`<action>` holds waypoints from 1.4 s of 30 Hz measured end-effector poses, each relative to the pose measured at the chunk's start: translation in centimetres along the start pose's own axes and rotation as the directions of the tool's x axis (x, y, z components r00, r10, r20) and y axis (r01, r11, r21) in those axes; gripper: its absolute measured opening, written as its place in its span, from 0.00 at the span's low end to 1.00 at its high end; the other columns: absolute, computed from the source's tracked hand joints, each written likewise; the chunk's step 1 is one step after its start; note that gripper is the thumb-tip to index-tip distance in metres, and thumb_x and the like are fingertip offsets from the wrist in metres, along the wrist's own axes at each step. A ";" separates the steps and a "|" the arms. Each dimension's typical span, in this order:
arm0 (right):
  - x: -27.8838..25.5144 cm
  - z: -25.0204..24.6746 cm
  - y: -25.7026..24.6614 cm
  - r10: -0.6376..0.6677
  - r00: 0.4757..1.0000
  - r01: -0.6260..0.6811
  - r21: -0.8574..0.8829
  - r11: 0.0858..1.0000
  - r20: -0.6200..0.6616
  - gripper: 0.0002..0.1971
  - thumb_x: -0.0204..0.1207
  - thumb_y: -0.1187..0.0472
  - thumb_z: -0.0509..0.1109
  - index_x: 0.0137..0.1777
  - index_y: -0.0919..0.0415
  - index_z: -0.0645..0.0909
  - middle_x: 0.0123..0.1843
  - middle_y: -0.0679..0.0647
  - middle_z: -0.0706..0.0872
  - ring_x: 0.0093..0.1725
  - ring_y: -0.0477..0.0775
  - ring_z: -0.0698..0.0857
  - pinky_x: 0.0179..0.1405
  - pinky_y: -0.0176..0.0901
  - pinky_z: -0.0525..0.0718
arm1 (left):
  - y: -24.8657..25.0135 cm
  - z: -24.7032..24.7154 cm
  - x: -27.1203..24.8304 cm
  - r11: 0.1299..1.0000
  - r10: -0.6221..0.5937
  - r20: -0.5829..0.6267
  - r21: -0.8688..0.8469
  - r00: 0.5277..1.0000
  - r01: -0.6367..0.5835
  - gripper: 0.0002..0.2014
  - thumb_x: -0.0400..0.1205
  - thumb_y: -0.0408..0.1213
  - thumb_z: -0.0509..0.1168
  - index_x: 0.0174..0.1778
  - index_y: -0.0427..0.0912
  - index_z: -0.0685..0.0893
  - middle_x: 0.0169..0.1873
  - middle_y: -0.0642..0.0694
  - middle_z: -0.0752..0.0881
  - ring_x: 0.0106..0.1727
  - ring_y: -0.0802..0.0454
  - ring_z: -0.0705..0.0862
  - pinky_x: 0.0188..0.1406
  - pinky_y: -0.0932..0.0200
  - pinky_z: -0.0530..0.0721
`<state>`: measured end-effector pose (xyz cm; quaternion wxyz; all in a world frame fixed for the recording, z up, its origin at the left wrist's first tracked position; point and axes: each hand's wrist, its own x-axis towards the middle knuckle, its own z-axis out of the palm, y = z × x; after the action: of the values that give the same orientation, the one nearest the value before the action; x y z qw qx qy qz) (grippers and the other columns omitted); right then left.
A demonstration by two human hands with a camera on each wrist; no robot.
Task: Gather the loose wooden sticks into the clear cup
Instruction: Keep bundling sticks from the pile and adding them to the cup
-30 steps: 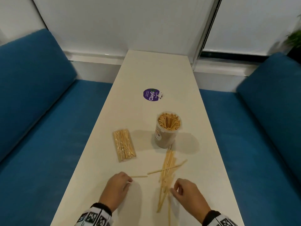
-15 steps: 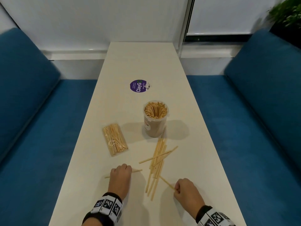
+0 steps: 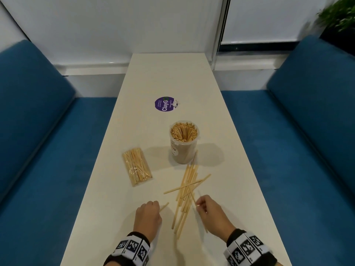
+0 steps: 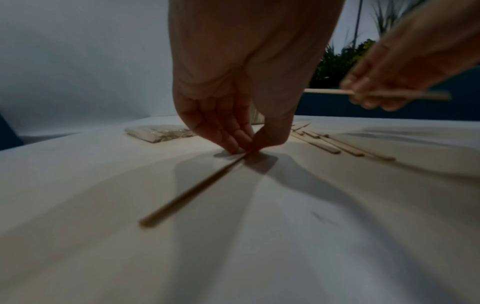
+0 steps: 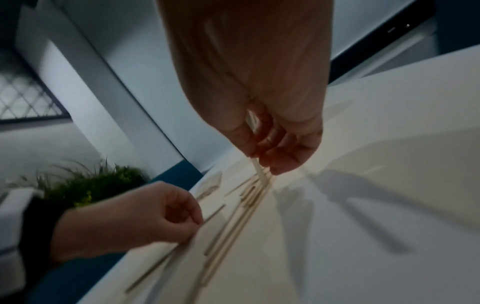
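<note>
A clear cup (image 3: 183, 143) packed with upright wooden sticks stands mid-table. Several loose sticks (image 3: 187, 189) lie fanned out just in front of it, running toward me. My left hand (image 3: 148, 217) pinches one stick (image 4: 192, 189) that still lies flat on the table, to the left of the pile. My right hand (image 3: 209, 210) pinches another stick (image 5: 255, 164) at the pile's near right side and holds it lifted off the table; from the left wrist view that stick (image 4: 324, 91) hangs level in the air.
A sealed clear packet of sticks (image 3: 136, 166) lies left of the cup. A purple round sticker (image 3: 165, 104) sits farther back on the narrow white table (image 3: 172, 77). Blue sofa seats (image 3: 57, 160) flank both long edges. A green plant (image 3: 338, 14) stands at far right.
My right hand has moved up and in toward the pile with its stick raised. The left hand turned its stick from crosswise to pointing toward the pile. The head view shifted.
</note>
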<state>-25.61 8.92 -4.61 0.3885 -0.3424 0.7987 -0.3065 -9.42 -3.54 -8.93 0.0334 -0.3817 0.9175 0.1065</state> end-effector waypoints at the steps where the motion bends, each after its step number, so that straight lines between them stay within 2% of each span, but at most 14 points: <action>1: 0.2 0.3 -0.5 0.001 1.000 -0.001 0.027 1.000 0.013 0.05 0.83 0.62 0.59 0.55 0.54 0.72 0.39 0.46 0.76 0.37 0.42 0.75 0.36 0.29 0.75 | 0.1 0.0 -0.1 1.000 0.001 0.003 0.012 1.000 -0.001 0.24 0.32 0.30 0.81 0.15 0.46 0.74 0.11 0.48 0.72 0.10 0.55 0.71 0.10 0.68 0.62; 4: 0.7 1.0 -1.2 0.012 0.999 -0.014 0.047 0.999 0.042 0.08 0.83 0.61 0.58 0.60 0.56 0.74 0.41 0.46 0.77 0.37 0.40 0.75 0.36 0.27 0.74 | 0.4 0.3 -0.5 0.998 0.018 0.030 0.064 0.999 -0.020 0.23 0.33 0.25 0.80 0.18 0.42 0.77 0.16 0.46 0.75 0.12 0.52 0.72 0.10 0.68 0.69; 7: 0.7 1.6 -1.6 0.044 0.998 -0.050 0.116 0.992 0.051 0.06 0.83 0.62 0.59 0.47 0.53 0.77 0.42 0.44 0.80 0.39 0.41 0.77 0.43 0.31 0.77 | 0.1 0.3 -0.3 0.999 0.014 0.067 0.038 0.998 -0.016 0.23 0.36 0.22 0.78 0.21 0.41 0.78 0.19 0.46 0.75 0.13 0.52 0.72 0.11 0.66 0.69; 11: 0.7 2.0 -1.9 0.112 0.991 -0.129 0.294 0.947 0.073 0.09 0.81 0.62 0.62 0.40 0.52 0.78 0.40 0.46 0.83 0.40 0.46 0.81 0.41 0.36 0.84 | 0.2 -1.5 0.1 0.931 -0.172 0.043 -0.320 0.984 0.176 0.10 0.72 0.31 0.68 0.36 0.46 0.72 0.28 0.53 0.73 0.30 0.52 0.74 0.29 0.64 0.70; 14: 0.9 2.3 -2.3 0.111 0.988 -0.144 0.379 0.914 0.107 0.07 0.79 0.65 0.65 0.40 0.57 0.79 0.36 0.51 0.81 0.37 0.49 0.81 0.36 0.34 0.83 | 1.4 -3.0 0.2 0.644 -0.271 0.163 -0.702 0.949 0.305 0.05 0.80 0.32 0.62 0.47 0.47 0.78 0.36 0.51 0.82 0.35 0.56 0.80 0.33 0.69 0.75; 18: 1.4 3.3 -3.0 0.078 0.988 -0.124 0.397 0.909 0.132 0.04 0.76 0.67 0.69 0.43 0.58 0.77 0.35 0.55 0.82 0.32 0.49 0.82 0.36 0.37 0.82 | 3.2 -3.9 0.5 0.142 -0.226 0.367 -0.904 0.902 0.404 0.10 0.83 0.28 0.58 0.48 0.40 0.85 0.43 0.38 0.87 0.42 0.47 0.87 0.47 0.51 0.87; 22: 2.0 3.6 -3.0 0.057 0.997 -0.074 0.334 0.940 0.059 0.09 0.73 0.64 0.72 0.42 0.55 0.73 0.38 0.58 0.83 0.34 0.49 0.81 0.35 0.33 0.80 | 3.7 -3.6 0.9 -0.033 -0.256 0.434 -0.897 0.864 0.441 0.11 0.83 0.37 0.62 0.44 0.34 0.86 0.34 0.40 0.83 0.38 0.48 0.81 0.34 0.61 0.81; 26: 2.3 3.1 -3.2 0.012 0.994 -0.040 0.254 0.966 0.113 0.10 0.71 0.70 0.72 0.38 0.56 0.75 0.34 0.52 0.81 0.33 0.44 0.82 0.36 0.30 0.83 | 3.7 -3.3 1.5 0.076 -0.223 0.462 -0.870 0.858 0.488 0.13 0.83 0.35 0.62 0.34 0.34 0.84 0.21 0.47 0.78 0.26 0.53 0.74 0.27 0.63 0.73; 30: 5.3 0.3 -3.2 -0.198 0.969 0.220 -0.158 0.963 0.147 0.07 0.74 0.65 0.70 0.48 0.54 0.79 0.48 0.53 0.84 0.46 0.47 0.80 0.55 0.41 0.81 | 3.5 -3.8 3.3 0.071 -0.319 0.431 -0.877 0.844 0.475 0.11 0.86 0.32 0.55 0.43 0.34 0.80 0.32 0.42 0.84 0.33 0.48 0.83 0.34 0.59 0.82; 33: 8.8 -2.2 -2.7 -0.401 0.854 0.520 -0.589 0.619 0.332 0.28 0.74 0.61 0.72 0.74 0.59 0.70 0.74 0.56 0.73 0.72 0.55 0.70 0.72 0.49 0.70 | 3.8 -4.0 4.3 0.452 -0.356 0.220 -0.810 0.908 0.374 0.10 0.87 0.35 0.52 0.49 0.40 0.77 0.44 0.42 0.83 0.44 0.48 0.83 0.40 0.61 0.77; 35: 10.8 -2.9 -2.4 -0.361 0.792 0.608 -0.692 0.389 0.492 0.37 0.73 0.61 0.73 0.80 0.60 0.59 0.82 0.58 0.61 0.81 0.60 0.58 0.78 0.56 0.63 | 4.3 -4.0 4.5 0.713 -0.249 0.118 -0.650 0.961 0.264 0.10 0.85 0.41 0.55 0.57 0.42 0.76 0.55 0.43 0.77 0.52 0.51 0.80 0.50 0.63 0.74; 37: 12.1 -3.1 -1.9 -0.263 0.762 0.645 -0.728 0.232 0.591 0.41 0.74 0.59 0.72 0.82 0.60 0.54 0.84 0.57 0.55 0.83 0.62 0.52 0.81 0.56 0.57 | 4.9 -3.4 4.4 0.849 -0.155 0.131 -0.489 0.979 0.200 0.24 0.80 0.52 0.63 0.67 0.42 0.72 0.62 0.45 0.71 0.58 0.51 0.77 0.57 0.64 0.74; 38: 12.5 -3.2 -1.7 -0.232 0.751 0.659 -0.723 0.208 0.618 0.40 0.74 0.59 0.72 0.82 0.61 0.54 0.84 0.57 0.54 0.83 0.61 0.52 0.81 0.55 0.55 | 5.2 -3.0 4.3 0.896 -0.131 0.141 -0.406 0.981 0.178 0.31 0.77 0.56 0.65 0.70 0.42 0.70 0.64 0.46 0.69 0.61 0.50 0.76 0.60 0.62 0.75; 42: 12.2 -3.6 0.0 -0.312 0.760 0.647 -0.613 0.455 0.570 0.28 0.74 0.63 0.71 0.75 0.61 0.70 0.78 0.59 0.68 0.77 0.59 0.65 0.77 0.51 0.65 | 5.3 -1.6 3.6 0.960 -0.092 0.140 -0.252 0.986 0.125 0.36 0.73 0.59 0.68 0.72 0.44 0.68 0.66 0.48 0.70 0.65 0.49 0.73 0.64 0.58 0.74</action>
<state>-34.30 0.16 -7.81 0.2386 -0.7429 0.6237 0.0466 -15.68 -2.77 -6.98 0.0473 -0.4252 0.8692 0.2478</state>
